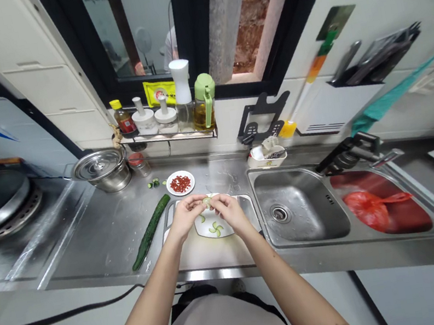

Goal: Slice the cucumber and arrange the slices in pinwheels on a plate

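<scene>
Both my left hand and my right hand are closed in a pinch on one small pale green cucumber slice between them. They hold it just above the far part of a white plate. On the plate, thin curved cucumber pieces form a pinwheel, and another curved piece lies near my left fingers. Beneath the plate is a cutting board. A whole cucumber rests on the steel counter left of the board.
Behind the board stand a small dish of chopped red bits and some cucumber scraps. A lidded pot is at the back left. Rightward are a steel sink, a red plastic bag and a wall knife holder.
</scene>
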`<action>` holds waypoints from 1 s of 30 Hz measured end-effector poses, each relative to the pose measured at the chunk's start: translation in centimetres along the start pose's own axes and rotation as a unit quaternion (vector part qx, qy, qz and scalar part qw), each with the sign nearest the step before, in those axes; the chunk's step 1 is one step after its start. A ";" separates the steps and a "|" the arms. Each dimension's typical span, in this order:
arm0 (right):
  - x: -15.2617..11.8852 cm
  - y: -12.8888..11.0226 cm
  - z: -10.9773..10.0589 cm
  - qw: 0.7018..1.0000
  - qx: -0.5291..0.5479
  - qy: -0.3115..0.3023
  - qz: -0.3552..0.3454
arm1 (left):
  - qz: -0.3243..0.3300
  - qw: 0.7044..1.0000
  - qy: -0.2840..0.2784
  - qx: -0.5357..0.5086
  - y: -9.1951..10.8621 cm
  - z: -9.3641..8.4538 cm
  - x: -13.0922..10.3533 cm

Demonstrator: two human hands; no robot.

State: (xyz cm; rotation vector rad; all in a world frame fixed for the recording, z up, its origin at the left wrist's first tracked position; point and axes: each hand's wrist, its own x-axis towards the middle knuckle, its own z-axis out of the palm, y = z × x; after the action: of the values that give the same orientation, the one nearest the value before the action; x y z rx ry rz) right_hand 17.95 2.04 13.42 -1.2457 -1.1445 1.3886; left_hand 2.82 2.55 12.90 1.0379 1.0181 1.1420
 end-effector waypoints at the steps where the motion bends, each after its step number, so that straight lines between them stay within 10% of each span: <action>1: 0.0 0.1 0.0 1.000 -0.017 0.000 -0.017 | -0.001 1.000 0.000 0.002 0.0 0.0 -0.1; 12: -0.1 0.6 0.0 0.989 -0.097 -0.007 -0.115 | 0.008 0.995 -0.019 0.094 0.1 -0.6 -0.4; 30: 0.0 -0.8 -0.1 0.990 0.088 -0.070 0.082 | 0.136 0.954 -0.051 0.264 1.3 -0.6 -0.8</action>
State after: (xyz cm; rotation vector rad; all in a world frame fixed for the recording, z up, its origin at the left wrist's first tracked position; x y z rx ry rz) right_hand 18.12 2.17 14.23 -1.1505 -1.0052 1.6849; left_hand 1.89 1.96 14.15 1.6884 1.1530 1.0396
